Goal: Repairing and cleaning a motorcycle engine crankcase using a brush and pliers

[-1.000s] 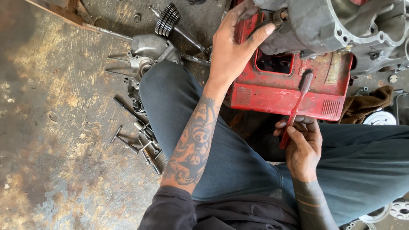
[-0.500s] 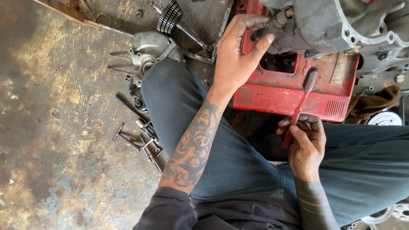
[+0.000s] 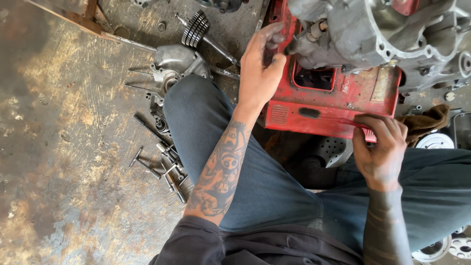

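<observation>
Engine casing [image 3: 387, 39], grey cast metal with bolt holes and open ports, fills the upper right of the frame and rests on a red metal tray [image 3: 338, 105] with a rectangular cut-out. Below it, across the lower half, stretch the person's legs in dark blue trousers [image 3: 265, 181], seated on a stained concrete floor [image 3: 64, 147] that takes up the whole left side. The left hand [image 3: 260, 73], on a tattooed forearm, reaches to upper centre and closes its fingers around a small dark part at the casing's left end. The right hand [image 3: 380, 147], at centre right, pinches the tray's near edge; whether it holds a tool there is not clear. A brown rag [image 3: 424, 122] lies just right of the tray. A removed grey cover [image 3: 174, 66] and a ribbed gear on a shaft [image 3: 196, 29] lie at upper centre, with loose bolts and small tools [image 3: 162, 157] scattered below, suggesting the casing is already well stripped, though fittings remain on it.
</observation>
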